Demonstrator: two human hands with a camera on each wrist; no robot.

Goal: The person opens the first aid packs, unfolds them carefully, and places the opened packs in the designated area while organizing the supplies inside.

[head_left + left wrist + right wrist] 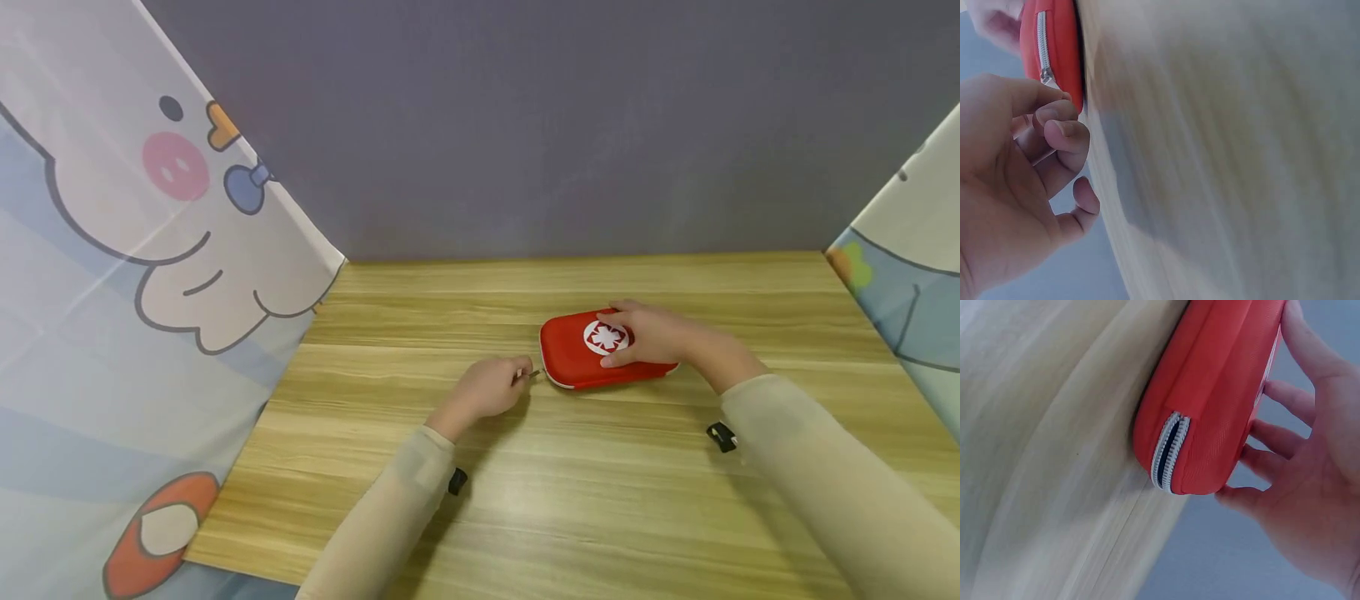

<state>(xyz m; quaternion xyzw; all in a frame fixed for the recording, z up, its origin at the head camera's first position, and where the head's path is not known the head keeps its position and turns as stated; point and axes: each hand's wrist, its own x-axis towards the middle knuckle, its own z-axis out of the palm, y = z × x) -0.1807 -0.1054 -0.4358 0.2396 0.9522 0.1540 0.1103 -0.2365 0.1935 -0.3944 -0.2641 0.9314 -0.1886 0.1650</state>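
While flat under right fingers, red case; left fingers beside.

Case flat on table, toward far right of middle. Right hand on top of case, over its right half. Left hand just left of case, on table, pinching zipper pull at case's left edge. Curtains left and right of table; wall behind.

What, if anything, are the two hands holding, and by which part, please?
The left hand pinches the small metal zipper pull at the red hard-shell first-aid case's left end; the right hand rests flat on its lid.
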